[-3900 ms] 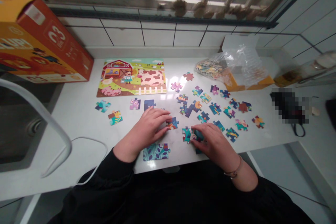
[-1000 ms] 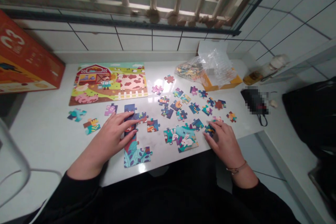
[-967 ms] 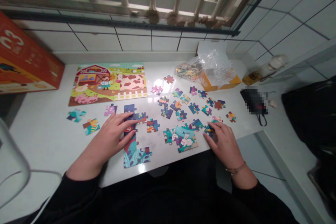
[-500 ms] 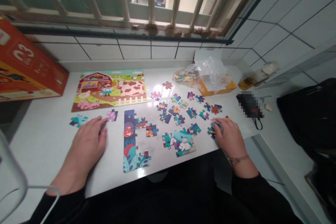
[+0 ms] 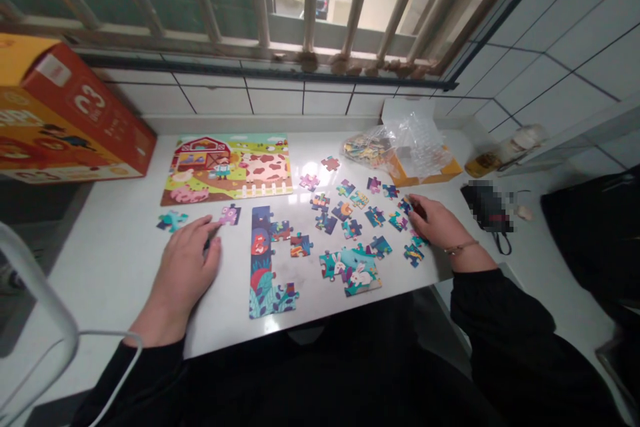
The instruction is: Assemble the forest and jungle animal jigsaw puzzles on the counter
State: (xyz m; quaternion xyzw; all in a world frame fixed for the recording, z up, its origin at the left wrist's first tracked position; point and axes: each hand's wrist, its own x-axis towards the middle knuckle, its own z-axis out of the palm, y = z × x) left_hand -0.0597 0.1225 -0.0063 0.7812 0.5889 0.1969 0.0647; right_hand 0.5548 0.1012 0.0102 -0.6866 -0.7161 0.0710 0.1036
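Note:
My left hand point(image 5: 193, 260) rests on the white counter with its fingers loosely extended and thumb apart. Its fingertips touch the edge of a purple puzzle piece point(image 5: 231, 215); a teal piece point(image 5: 173, 220) lies beyond the knuckles. At the right, my right hand point(image 5: 440, 223) has its fingers and thumb curled around a brown puzzle piece point(image 5: 419, 209), mostly hidden. A blue and yellow piece point(image 5: 414, 254) lies below that hand. Between the hands are a joined dark-blue and leafy strip point(image 5: 260, 267), a joined rabbit section point(image 5: 353, 270) and several loose pieces point(image 5: 351, 229).
A finished-looking farm picture point(image 5: 227, 170) lies at the back left, beside an orange-red box point(image 5: 100, 113). At the back right are a bag of pieces point(image 5: 367, 147) and a yellow-edged open box point(image 5: 430, 173). A bottle point(image 5: 483, 163) and dark pouch point(image 5: 485, 207) stand further right.
My right hand has moved up from the blue and yellow piece, uncovering it, to the brown piece. My left hand stays by the purple piece. The whole view has shifted slightly.

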